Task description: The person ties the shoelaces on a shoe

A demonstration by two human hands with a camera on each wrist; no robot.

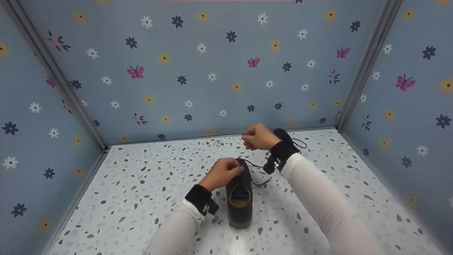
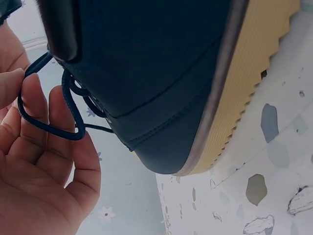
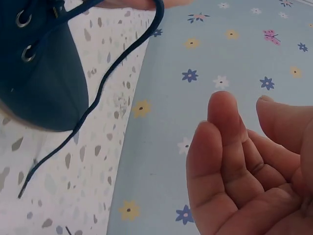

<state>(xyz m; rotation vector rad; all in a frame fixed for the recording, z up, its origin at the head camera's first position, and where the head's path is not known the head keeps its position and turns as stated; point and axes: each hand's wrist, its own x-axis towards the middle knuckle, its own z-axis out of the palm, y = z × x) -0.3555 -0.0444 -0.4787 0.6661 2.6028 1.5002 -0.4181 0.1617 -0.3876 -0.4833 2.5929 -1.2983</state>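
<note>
A dark blue lace-up shoe (image 1: 240,216) stands on the speckled surface, its heel toward me. At its upper, my left hand (image 1: 221,173) pinches the shoelace (image 2: 54,131) between thumb and fingers; a loop of it hangs across the fingers in the left wrist view. From there a loose end of lace (image 3: 105,81) trails past the toe in the right wrist view. My right hand (image 1: 260,137) hovers beyond the shoe, to its right. Its fingers (image 3: 205,161) are loosely bent, with a gap to the thumb and nothing held.
A second dark shoe (image 1: 281,134), partly hidden by my right wrist, lies farther back with its lace (image 1: 300,142) looped out to the right. Flower-patterned panels (image 1: 212,71) enclose the white speckled surface (image 1: 141,198) at the back and both sides.
</note>
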